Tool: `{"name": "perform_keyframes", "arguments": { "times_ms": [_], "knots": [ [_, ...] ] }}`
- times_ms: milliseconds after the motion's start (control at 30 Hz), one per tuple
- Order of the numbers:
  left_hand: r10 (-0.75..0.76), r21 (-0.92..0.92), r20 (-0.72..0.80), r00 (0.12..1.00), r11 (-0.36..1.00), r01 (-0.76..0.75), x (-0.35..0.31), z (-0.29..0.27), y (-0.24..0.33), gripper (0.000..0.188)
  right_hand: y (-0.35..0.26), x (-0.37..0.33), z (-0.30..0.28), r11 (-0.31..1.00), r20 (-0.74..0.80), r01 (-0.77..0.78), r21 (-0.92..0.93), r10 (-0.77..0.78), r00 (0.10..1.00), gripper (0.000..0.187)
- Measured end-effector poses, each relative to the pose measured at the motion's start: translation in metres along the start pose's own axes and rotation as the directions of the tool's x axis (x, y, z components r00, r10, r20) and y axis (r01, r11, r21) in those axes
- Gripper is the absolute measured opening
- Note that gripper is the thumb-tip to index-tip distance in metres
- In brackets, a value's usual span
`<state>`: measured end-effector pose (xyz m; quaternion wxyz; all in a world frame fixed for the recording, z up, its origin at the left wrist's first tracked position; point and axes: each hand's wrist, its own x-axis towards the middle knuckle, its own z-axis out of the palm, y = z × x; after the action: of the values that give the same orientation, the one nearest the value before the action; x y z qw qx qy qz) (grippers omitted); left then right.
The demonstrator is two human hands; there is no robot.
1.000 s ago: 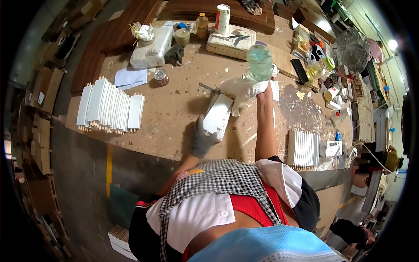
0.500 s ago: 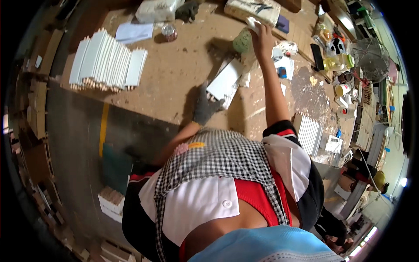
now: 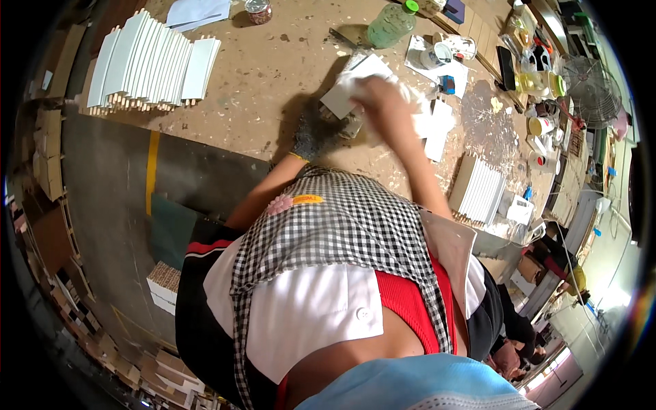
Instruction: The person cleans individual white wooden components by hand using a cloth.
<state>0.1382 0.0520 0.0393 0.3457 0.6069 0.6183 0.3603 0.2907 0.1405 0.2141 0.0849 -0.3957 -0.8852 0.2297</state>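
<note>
My left hand [image 3: 318, 132], in a dark grey glove, closes round the lower left edge of a white painted board [image 3: 339, 100] tilted above the workbench. Over the board's right part is my bare right hand [image 3: 384, 102], smeared by motion, with a white cloth [image 3: 355, 87] bunched under its fingers. More white material [image 3: 427, 119] shows to the right of that hand, too blurred to tell apart. Beyond the board stands a green-tinted clear bottle [image 3: 391, 27] with a green cap.
White boards with wooden pegs stand stacked [image 3: 147, 65] at the bench's left; another stack [image 3: 476, 188] is at the right. A glass jar [image 3: 258, 11] and papers [image 3: 198, 12] lie at the back. Cups [image 3: 437, 55], a black phone-like object [image 3: 506, 67] and a fan [image 3: 584, 92] are rightward.
My right hand has come down from beside the bottle to the board, bringing the white cloth. My left hand still holds the board. The whole view has shifted slightly.
</note>
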Motion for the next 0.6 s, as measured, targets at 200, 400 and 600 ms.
{"name": "perform_keyframes", "arguments": {
  "times_ms": [200, 400, 600],
  "knots": [
    [-0.173, -0.483, -0.154, 0.973, 0.872, 0.078, -0.004, -0.003, 0.017, 0.076, 0.097, -0.033, 0.099, 0.993, -0.199, -0.080, -0.086, 0.061, 0.978, 0.047],
    [-0.195, -0.439, -0.016, 0.981, 0.883, 0.168, 0.003, -0.005, -0.001, 0.077, 0.050, -0.048, 0.096, 0.968, -0.095, 0.222, -0.114, -0.233, 0.968, 0.045],
    [-0.166, -0.311, -0.063, 0.984, 0.940, 0.139, 0.000, -0.014, 0.019, 0.083, 0.064, -0.029, 0.095, 0.998, -0.137, 0.014, 0.060, -0.005, 0.991, 0.044]
  ]
}}
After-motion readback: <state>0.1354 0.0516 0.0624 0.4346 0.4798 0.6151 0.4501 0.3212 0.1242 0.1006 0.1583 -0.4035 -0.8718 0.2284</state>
